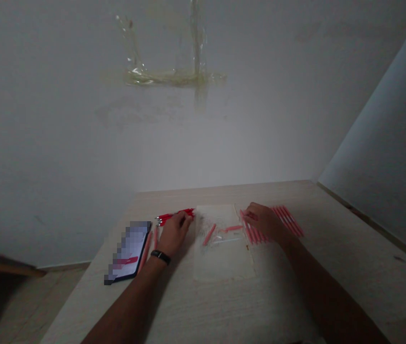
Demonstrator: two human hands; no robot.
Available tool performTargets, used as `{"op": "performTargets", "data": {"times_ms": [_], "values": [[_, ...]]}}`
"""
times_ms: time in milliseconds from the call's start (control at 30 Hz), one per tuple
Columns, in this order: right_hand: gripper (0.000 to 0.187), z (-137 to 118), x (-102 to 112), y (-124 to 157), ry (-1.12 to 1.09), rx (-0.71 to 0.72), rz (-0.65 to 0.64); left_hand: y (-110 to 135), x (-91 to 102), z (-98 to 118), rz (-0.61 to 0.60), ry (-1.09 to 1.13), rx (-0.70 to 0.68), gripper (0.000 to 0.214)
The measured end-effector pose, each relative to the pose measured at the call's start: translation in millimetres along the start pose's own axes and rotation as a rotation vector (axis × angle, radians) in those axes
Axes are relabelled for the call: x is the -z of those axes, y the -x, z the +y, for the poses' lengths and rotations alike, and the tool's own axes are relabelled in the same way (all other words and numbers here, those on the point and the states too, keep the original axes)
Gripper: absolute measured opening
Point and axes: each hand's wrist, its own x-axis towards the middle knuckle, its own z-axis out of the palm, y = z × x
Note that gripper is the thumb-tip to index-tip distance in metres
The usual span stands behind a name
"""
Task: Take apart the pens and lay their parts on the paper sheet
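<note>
My left hand (175, 233), with a black band on its wrist, lies curled on the pale wooden table (332, 267), its fingertips on a bunch of red pens (174, 216). My right hand (264, 220) rests, fingers bent, on a row of several red pen barrels (289, 220) laid side by side. Between the hands lies a sheet of paper (224, 258) with loose red pen parts (210, 234) and a thin clear refill on it. What each hand grips, if anything, is hidden.
A phone (129, 253) lies on the table left of my left arm, with two pinkish barrels (148, 248) beside it. A white wall with old tape marks (174, 76) stands behind the table. A second wall closes the right side.
</note>
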Motion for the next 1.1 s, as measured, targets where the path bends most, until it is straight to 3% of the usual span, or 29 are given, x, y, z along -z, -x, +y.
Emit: {"op": "performTargets", "data": {"times_ms": [167,267,433,633,967,1100], "values": [[0.019,0.5,-1.2,0.6,0.02,-0.003,-0.006,1.6,-1.8,2.9,-0.017,-0.021,0.034,0.04],[0.02,1.4,-3.4,-0.2,0.066,-0.02,0.003,2.6,-5.5,3.2,-0.091,-0.009,-0.016,0.041],[0.02,3.9,-5.6,-1.7,0.127,-0.035,0.03,8.2,-13.1,5.7,-0.208,0.066,-0.188,0.018],[0.021,7.5,-10.1,-4.2,0.145,0.006,0.006,14.0,-16.4,10.4,-0.3,0.04,-0.211,0.035],[0.019,8.5,-11.2,-4.0,0.153,0.022,-0.023,13.5,-20.5,4.6,-0.286,0.014,-0.19,0.03],[0.015,8.1,-11.9,-3.8,0.143,0.015,-0.005,12.8,-19.3,6.5,-0.223,0.018,-0.184,0.028]]}}
